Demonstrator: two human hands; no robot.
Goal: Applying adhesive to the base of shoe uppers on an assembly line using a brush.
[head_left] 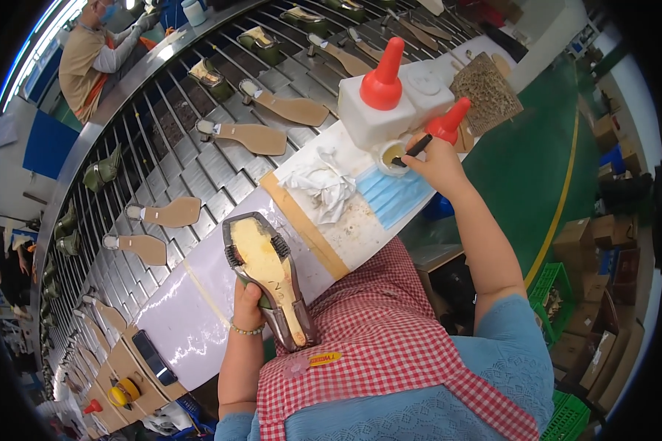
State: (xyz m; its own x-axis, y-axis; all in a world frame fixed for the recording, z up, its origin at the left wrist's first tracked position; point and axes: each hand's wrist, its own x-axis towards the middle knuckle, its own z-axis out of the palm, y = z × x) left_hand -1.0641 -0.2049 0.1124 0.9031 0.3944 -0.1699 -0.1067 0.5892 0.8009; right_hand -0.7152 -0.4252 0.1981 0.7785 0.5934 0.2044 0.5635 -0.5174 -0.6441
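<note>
In my left hand (247,305) is a lasted shoe (268,268), bottom up, held near its middle. Its underside is pale yellow with handwritten marks, framed by a dark glossy upper with black ridged strips at both sides. The heel end rests close to my checked apron (360,323). My right hand (440,165) pinches a black-handled brush (418,147), its lower end inside a small white pot (388,153) of yellowish liquid. Beside the pot lie a blue face mask (393,197) and a crumpled white cloth (324,184).
White bottles with red nozzles (382,81) stand behind the pot, near a rough brown block (485,94). A slatted metal conveyor (198,173) carries several insoles (251,138) and green shoe uppers (103,170). A phone (153,354) lies lower left. A co-worker (88,62) is across the conveyor.
</note>
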